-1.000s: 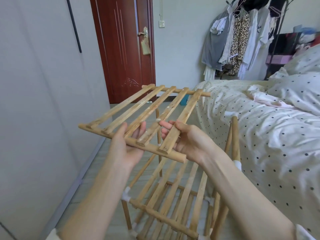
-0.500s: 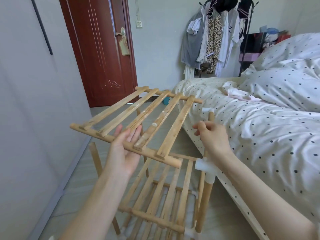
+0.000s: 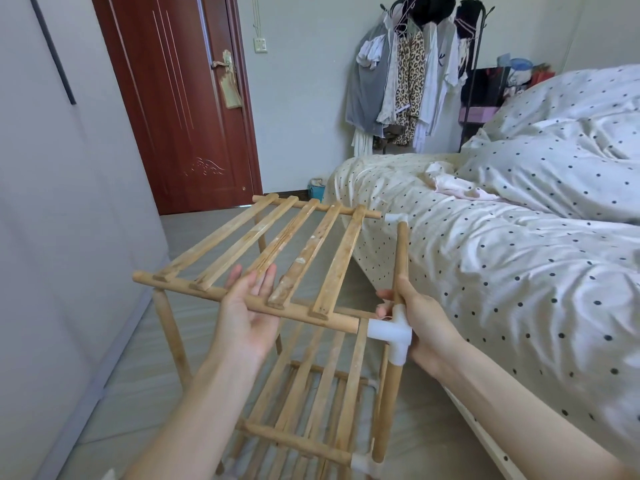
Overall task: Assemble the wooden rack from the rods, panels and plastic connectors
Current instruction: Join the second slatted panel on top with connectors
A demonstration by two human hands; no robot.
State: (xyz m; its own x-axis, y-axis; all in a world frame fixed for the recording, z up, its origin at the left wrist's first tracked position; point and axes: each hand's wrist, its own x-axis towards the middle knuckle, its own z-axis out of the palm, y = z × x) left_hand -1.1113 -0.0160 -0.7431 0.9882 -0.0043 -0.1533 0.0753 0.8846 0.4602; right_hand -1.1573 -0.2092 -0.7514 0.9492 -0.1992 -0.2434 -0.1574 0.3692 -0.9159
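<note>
Wooden top panel (image 3: 263,258) lined up at the near-right white connector (image 3: 389,332), not yet seated.
Your left hand (image 3: 247,315) cradles its front rod on flat fingers; your right hand (image 3: 420,323) grips connector and upright rod (image 3: 401,258). Lower shelves (image 3: 304,410) are assembled; the top tier's joints remain.

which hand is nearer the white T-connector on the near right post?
Right. The right hand grips the post at the white T-connector, touching it. The left hand is off to its left, supporting the slatted panel from below.
</note>
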